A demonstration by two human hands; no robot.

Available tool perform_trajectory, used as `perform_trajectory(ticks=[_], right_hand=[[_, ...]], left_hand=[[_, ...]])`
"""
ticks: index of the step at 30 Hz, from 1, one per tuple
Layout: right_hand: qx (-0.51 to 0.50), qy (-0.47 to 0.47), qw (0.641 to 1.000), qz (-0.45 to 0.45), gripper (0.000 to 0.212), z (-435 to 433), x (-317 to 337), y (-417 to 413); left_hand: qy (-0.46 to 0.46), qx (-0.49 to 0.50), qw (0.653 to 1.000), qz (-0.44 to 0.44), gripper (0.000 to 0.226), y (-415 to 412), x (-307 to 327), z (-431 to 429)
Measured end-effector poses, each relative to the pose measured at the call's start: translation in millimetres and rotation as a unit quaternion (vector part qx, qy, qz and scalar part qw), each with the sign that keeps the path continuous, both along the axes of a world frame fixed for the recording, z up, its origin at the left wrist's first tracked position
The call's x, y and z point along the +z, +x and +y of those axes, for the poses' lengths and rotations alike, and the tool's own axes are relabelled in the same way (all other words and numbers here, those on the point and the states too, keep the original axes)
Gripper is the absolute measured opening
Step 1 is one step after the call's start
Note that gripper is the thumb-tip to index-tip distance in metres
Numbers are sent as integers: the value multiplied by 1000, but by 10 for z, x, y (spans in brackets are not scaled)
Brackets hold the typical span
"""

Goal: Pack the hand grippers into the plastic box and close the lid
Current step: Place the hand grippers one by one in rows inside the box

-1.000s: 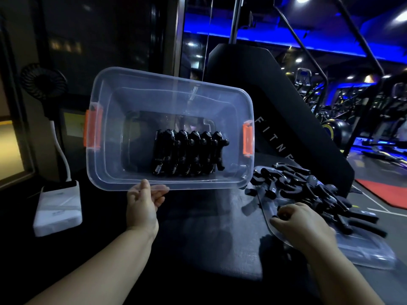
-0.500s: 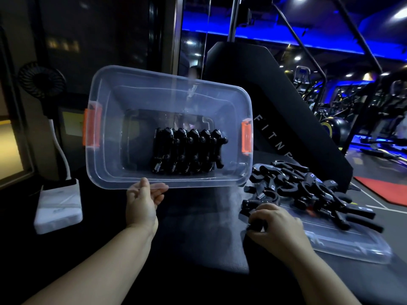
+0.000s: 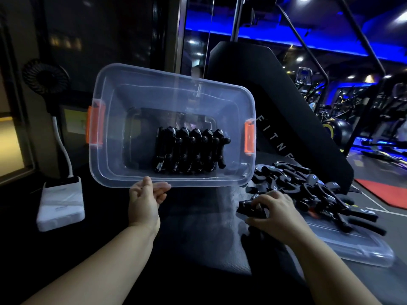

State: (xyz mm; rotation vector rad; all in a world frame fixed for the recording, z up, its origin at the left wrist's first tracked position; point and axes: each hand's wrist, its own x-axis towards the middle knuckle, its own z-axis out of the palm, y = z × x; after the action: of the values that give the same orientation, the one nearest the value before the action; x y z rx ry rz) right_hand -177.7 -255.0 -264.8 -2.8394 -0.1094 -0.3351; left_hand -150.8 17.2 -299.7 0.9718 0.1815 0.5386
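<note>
Both hands are busy, each with its own job. Nearest the camera, the right hand [image 3: 278, 214] is curled, palm down, over one hand gripper [image 3: 250, 208] at the near edge of the loose heap, fingers closed on it; its spring and black handle stick out to the left of the knuckles, and whether it has left the surface cannot be told. The left hand [image 3: 144, 202] reaches forward on a straight forearm, with the thumb over the near rim of the plastic box [image 3: 176, 95] and the fingers under it, tipping the box up so its open mouth faces the camera. Inside the box, a neat row of grippers [image 3: 189, 150] stands side by side against the bottom, about six as far as can be counted, leaving the left part bare. Beyond the right hand, the pile of grippers [image 3: 312, 194] still waiting lies partly on the clear lid [image 3: 352, 249], which rests flat on the dark table [image 3: 198, 227]. By this reckoning, packing is under halfway: many grippers remain, and the lid cannot go on until it is cleared. The orange latches [image 3: 95, 124] sit unfastened at both ends.
</note>
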Motion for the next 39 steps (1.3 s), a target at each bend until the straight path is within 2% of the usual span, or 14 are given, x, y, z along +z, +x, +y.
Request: perform_trajectory(ticks=[3,5,11,17,25,32,39], right_hand=[[-81,-22,996,20,69,71,26,48],[-112,-25,992,53,76,125,30,98],[-148,-67,982,97,70,219,10,209],[-151,-108,979,82,70,250,2,212],[-74,-101,992,27,65,430,-124,156],[17,7,1000,-11,56,514,-253,29],[122,80,987,-71,80,614,-134,-57]], left_hand=[[3,1,1000,1,14,7,-7,3],[5,1,1000,1,14,13,-17,4],[3,-2,1000,1,16,25,-20,10],[0,0,1000,3,13,11,-17,5],[0,-1,1000,7,21,25,-21,6],[-4,1,1000,5,14,7,-4,-11],[-4,0,1000,7,14,13,-5,-2]])
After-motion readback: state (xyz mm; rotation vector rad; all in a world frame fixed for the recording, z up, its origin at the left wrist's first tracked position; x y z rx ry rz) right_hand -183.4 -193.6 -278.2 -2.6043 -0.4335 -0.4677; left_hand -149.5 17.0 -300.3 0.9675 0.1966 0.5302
